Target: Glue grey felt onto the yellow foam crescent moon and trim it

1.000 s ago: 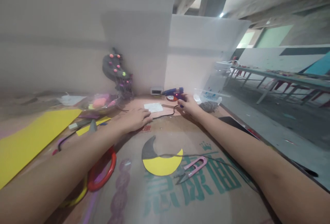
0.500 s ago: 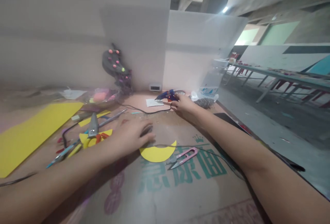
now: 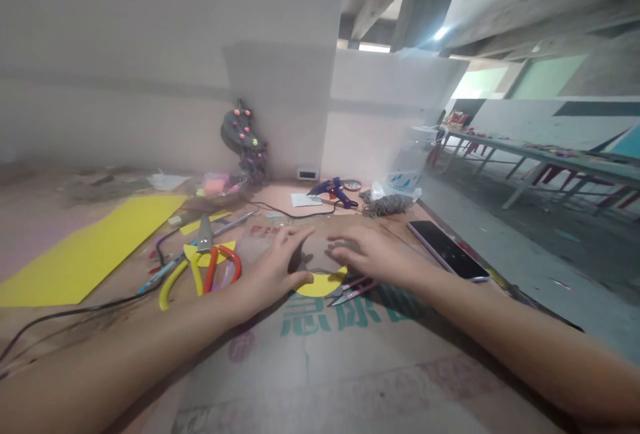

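Both my hands lie on the cardboard-covered table over a yellow crescent-shaped foam piece. My left hand rests with fingers spread on its left part, thumb at the yellow edge. My right hand lies flat with fingers stretched toward the left, covering the piece's upper right. Only the lower yellow edge shows between the hands. Pink thread snips lie just below my right hand. A blue glue gun stands farther back, with its black cord trailing left.
Scissors with red and yellow handles lie left of my left hand. A yellow foam sheet covers the far left. A phone lies at the right table edge. A dark beaded ornament leans on the wall. Grey yarn sits behind.
My right hand left the glue gun at the back and came down onto the crescent. My left hand shifted right onto it too. The view tilted up slightly.
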The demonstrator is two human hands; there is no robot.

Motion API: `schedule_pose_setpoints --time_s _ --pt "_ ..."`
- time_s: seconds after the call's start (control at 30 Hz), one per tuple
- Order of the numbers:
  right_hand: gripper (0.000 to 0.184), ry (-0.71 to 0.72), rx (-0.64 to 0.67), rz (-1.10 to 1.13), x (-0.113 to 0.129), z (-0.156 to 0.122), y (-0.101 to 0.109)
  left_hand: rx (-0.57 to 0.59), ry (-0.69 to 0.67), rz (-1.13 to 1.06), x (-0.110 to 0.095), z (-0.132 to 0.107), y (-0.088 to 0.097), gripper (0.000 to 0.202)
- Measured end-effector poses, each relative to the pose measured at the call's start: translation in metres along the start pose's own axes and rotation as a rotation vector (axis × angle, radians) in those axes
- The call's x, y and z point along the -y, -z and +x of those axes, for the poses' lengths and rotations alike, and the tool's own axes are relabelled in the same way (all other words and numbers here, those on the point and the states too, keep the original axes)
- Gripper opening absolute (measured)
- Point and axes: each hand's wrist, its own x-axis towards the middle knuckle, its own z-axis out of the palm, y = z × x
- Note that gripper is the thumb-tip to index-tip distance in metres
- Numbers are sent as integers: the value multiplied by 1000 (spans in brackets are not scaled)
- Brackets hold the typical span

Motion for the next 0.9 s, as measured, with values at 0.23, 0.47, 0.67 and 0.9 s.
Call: schedule_pose_setpoints --time_s 0.23,0.47,0.67,0.9 --pt "13 137 -49 155 -7 -8 -34 -236 -16 -56 -6 -1 3 54" --pt "14 133 -197 157 -5 -13 -29 -152 191 -395 -3 8 9 32" --pt "15 125 -193 158 -9 -14 -30 -120 206 -191 -8 10 13 31" --pt "34 282 -286 82 33 -24 -6 -108 191 -252 -2 11 8 30"
